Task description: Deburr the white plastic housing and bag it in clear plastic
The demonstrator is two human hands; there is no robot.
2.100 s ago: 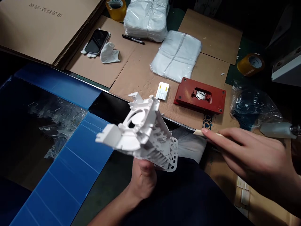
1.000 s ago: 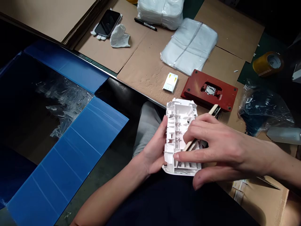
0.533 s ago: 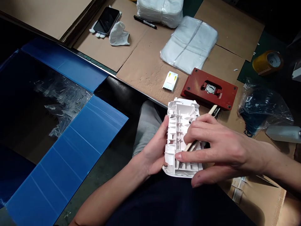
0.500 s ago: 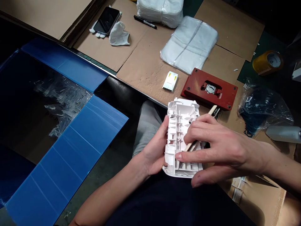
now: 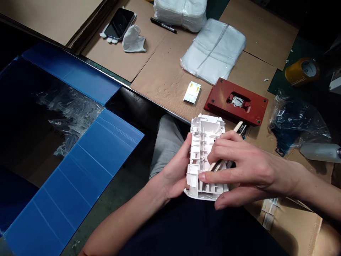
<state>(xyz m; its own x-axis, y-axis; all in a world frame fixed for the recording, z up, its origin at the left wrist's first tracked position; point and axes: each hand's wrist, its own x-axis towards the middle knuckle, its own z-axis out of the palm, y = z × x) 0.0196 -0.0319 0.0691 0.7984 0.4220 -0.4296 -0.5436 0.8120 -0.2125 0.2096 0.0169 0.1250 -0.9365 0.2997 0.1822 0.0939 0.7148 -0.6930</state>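
Observation:
A white ribbed plastic housing (image 5: 203,142) stands on edge over my lap, just in front of the table's edge. My left hand (image 5: 174,170) cups its left side, fingers curled round the back. My right hand (image 5: 245,167) lies across its right side and pinches a thin wooden-handled tool (image 5: 238,127), whose tip goes down among the ribs. The thumb presses under the housing's lower rim.
A red fixture block (image 5: 236,102) lies on cardboard just beyond the housing, a small white card (image 5: 192,92) beside it. Farther back are stacks of clear bags (image 5: 213,49), a pen (image 5: 163,25), a phone on gloves (image 5: 118,22) and tape (image 5: 301,71). A blue box (image 5: 80,149) stands left.
The housing came down from a raised, tilted hold to a position upright in front of me, and my right hand moved in with the tool. In the last half second little has shifted.

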